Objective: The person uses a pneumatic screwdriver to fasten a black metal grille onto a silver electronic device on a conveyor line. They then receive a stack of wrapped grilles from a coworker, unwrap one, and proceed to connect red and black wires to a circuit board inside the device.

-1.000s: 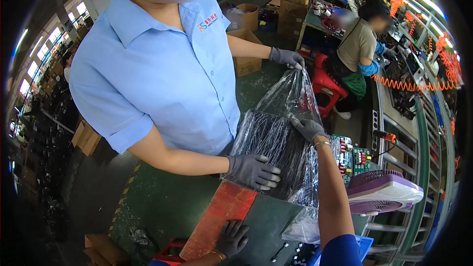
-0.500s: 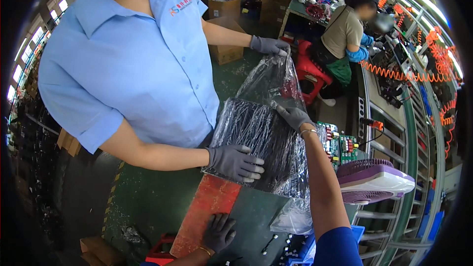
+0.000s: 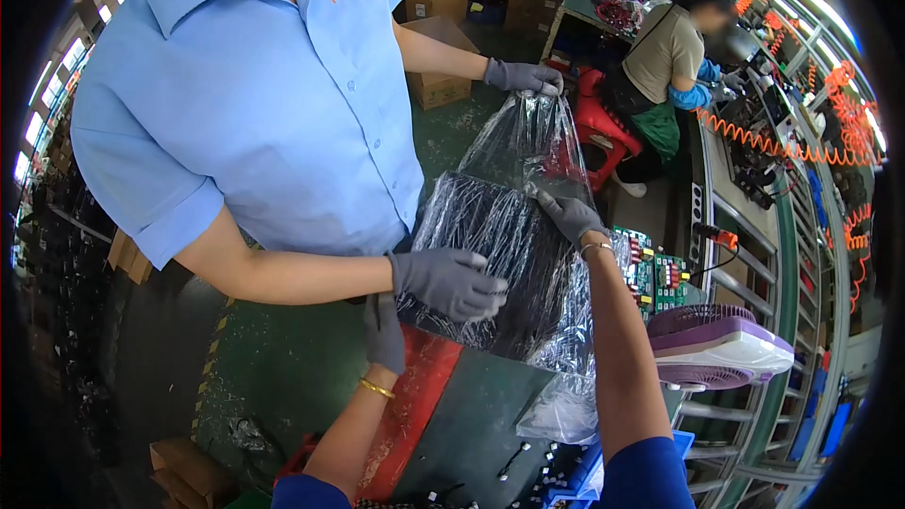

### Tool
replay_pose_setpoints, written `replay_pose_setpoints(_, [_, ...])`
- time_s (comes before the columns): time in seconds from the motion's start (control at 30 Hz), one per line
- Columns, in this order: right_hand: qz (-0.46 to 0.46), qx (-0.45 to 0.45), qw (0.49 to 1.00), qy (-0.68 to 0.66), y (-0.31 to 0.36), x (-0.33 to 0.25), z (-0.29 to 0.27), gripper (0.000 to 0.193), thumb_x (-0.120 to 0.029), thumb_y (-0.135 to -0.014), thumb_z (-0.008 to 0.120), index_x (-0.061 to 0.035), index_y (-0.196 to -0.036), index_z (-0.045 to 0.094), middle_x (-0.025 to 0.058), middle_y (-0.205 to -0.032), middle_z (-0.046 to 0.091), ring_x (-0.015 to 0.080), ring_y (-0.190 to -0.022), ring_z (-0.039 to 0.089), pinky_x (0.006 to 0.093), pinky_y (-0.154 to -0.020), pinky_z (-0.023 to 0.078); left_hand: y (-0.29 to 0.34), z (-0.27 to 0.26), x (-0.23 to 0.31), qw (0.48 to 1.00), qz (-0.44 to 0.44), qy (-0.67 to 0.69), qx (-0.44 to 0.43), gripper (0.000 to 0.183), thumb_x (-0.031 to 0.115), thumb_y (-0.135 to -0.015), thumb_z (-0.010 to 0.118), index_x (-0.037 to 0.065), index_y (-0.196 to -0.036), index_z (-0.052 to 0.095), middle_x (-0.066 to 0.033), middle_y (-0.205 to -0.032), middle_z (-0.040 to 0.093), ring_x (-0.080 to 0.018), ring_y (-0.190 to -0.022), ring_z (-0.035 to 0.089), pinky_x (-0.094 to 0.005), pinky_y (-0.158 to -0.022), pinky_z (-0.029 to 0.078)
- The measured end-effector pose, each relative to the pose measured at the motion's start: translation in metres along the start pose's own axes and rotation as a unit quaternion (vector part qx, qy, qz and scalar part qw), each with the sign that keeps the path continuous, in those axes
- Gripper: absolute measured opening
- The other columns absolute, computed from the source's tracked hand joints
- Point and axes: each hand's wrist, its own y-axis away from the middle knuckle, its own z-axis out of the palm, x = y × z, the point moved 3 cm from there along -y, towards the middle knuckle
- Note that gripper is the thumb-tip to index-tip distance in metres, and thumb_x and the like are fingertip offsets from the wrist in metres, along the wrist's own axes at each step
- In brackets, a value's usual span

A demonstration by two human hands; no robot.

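Note:
A clear plastic bag (image 3: 528, 146) holds a black finned metal block (image 3: 490, 254). My right hand (image 3: 568, 216), in a grey glove, pinches the bag's right edge at mid height. My left hand (image 3: 385, 330), gloved and wearing a gold bracelet, reaches up to the bag's lower left corner, where its fingertips are hidden. A co-worker in a light blue shirt (image 3: 255, 104) faces me. One of their gloved hands (image 3: 451, 281) is on the front of the block. The other (image 3: 524, 76) holds the bag's top.
Under the bag lies a red board (image 3: 415, 415) on a dark green table (image 3: 481, 434). Green circuit boards (image 3: 652, 273) and a purple and white fan (image 3: 718, 351) sit to the right. Blue bins (image 3: 575, 481) are near me. Another person (image 3: 671, 52) sits at the back by cardboard boxes (image 3: 436, 0).
My left hand has lifted off the red board up to the bag's lower corner. The bag with the block has come closer and sits lower. My right hand stays on its edge.

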Motion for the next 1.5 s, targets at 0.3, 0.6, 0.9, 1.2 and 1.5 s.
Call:
replay_pose_setpoints(0.3, [0.000, -0.069, 0.998, 0.012, -0.022, -0.025, -0.004, 0.074, -0.070, -0.092, 0.036, -0.0096, -0.121, 0.066, 0.0270, -0.120, 0.062, 0.0418, -0.120, 0.055, 0.0421, -0.103, 0.039, -0.043, 0.032, 0.004, 0.916, 0.043, -0.392, -0.074, 0.050, 0.049, -0.098, 0.044, 0.015, -0.133, 0.051, -0.0193, -0.104, 0.069, -0.0428, -0.090, 0.065, -0.0503, -0.079, 0.050])
replay_pose_setpoints(0.6, [-0.024, 0.023, 0.999, 0.037, -0.008, -0.053, -0.002, 0.076, -0.073, -0.084, 0.049, -0.0031, -0.099, 0.074, 0.0253, -0.099, 0.069, 0.0393, -0.100, 0.066, 0.0455, -0.088, 0.050, -0.041, 0.027, -0.016, 0.934, 0.082, -0.348, -0.017, 0.050, 0.046, -0.096, 0.052, 0.012, -0.133, 0.054, -0.0198, -0.112, 0.068, -0.0372, -0.099, 0.066, -0.0443, -0.086, 0.051])
replay_pose_setpoints(0.9, [-0.040, 0.037, 0.998, 0.039, -0.003, -0.057, 0.004, 0.071, -0.071, -0.083, 0.052, -0.0074, -0.109, 0.071, 0.0215, -0.106, 0.069, 0.0372, -0.104, 0.065, 0.0436, -0.091, 0.049, -0.031, 0.023, -0.015, 0.944, 0.081, -0.318, -0.033, 0.053, 0.041, -0.095, 0.056, 0.008, -0.136, 0.053, -0.0232, -0.121, 0.063, -0.0374, -0.108, 0.063, -0.0428, -0.094, 0.048])
replay_pose_setpoints(1.2, [0.026, -0.071, 0.993, -0.093, -0.030, -0.015, -0.011, 0.073, -0.070, -0.089, 0.043, -0.0101, -0.126, 0.064, 0.0180, -0.128, 0.062, 0.0371, -0.122, 0.056, 0.0398, -0.104, 0.041, -0.044, 0.023, -0.016, 0.950, 0.056, -0.304, -0.049, 0.054, 0.041, -0.094, 0.057, 0.002, -0.132, 0.055, -0.0241, -0.119, 0.064, -0.0376, -0.110, 0.062, -0.0418, -0.097, 0.046])
replay_pose_setpoints(1.5, [0.022, -0.114, 0.993, 0.030, 0.016, -0.064, -0.048, 0.067, -0.063, -0.094, 0.034, -0.0130, -0.131, 0.060, 0.0215, -0.138, 0.053, 0.0350, -0.133, 0.046, 0.0418, -0.112, 0.033, -0.047, 0.015, -0.016, 0.918, -0.001, -0.392, -0.061, 0.061, 0.061, -0.090, 0.052, 0.002, -0.101, 0.060, -0.0247, -0.094, 0.067, -0.0414, -0.091, 0.065, -0.0486, -0.080, 0.049])
